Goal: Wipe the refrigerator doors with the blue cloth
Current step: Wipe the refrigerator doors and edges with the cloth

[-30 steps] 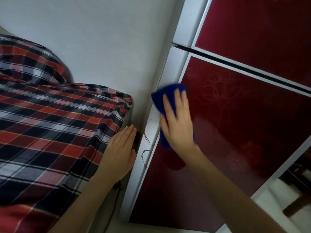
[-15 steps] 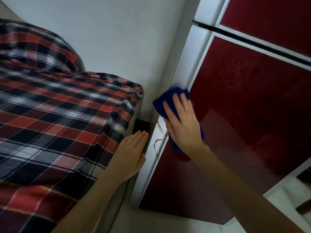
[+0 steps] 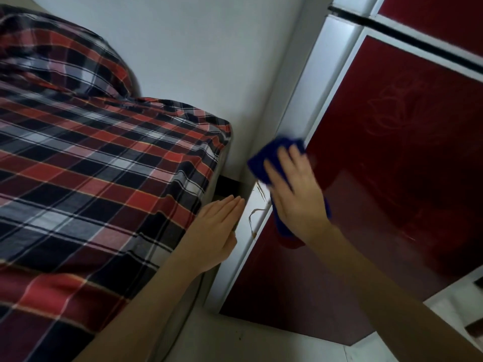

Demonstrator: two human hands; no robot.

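Dark-red and glossy, the lower refrigerator door is being wiped at its pale silver edge strip, where the person's right hand is pressing the bunched blue cloth flat with straight, spread fingers. The left hand is lying released, fingers together, between the refrigerator's side and the red-and-black plaid bedspread. Judging by this, the next stroke is calling for steady pressure across the red panel, with the upper door waiting.

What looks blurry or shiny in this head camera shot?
Head view: the right hand and blue cloth are smeared by motion; the glossy red door carries dim reflections; the left hand and plaid fabric look sharper; lighting is soft and dull.
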